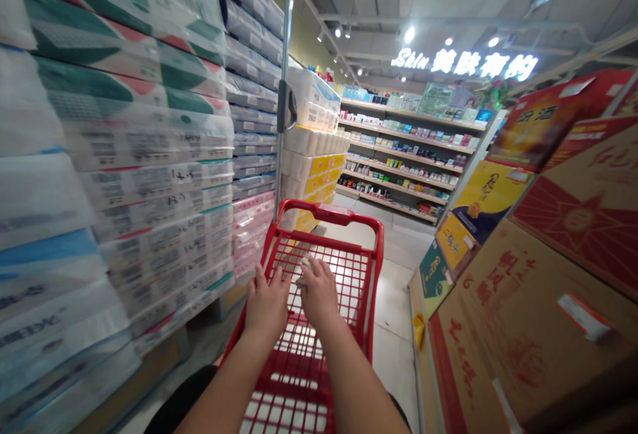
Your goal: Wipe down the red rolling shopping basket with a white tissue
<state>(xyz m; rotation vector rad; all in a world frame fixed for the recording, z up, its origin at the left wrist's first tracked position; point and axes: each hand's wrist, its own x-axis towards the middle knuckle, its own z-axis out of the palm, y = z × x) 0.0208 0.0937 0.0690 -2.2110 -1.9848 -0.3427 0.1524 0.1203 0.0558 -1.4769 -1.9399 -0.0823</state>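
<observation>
My left hand point(266, 304) hangs over a red wire shopping cart point(323, 213), its fingers spread apart and holding nothing. My right hand point(319, 291) is just beside it above the same cart's mesh. A small white item point(304, 270) shows at the fingers of my right hand, mostly hidden, and I cannot tell what it is. Both forearms reach forward from the bottom of the view. The cart's floor mesh is empty of goods where it shows.
Tall stacks of plastic-wrapped tissue packs point(159, 181) line the left of the aisle. Printed cardboard cartons point(528, 314) are piled on the right. A metal pole point(285, 88) rises behind the cart. Shelves of small boxed products point(403, 155) stand at the far end under a lit sign point(463, 63).
</observation>
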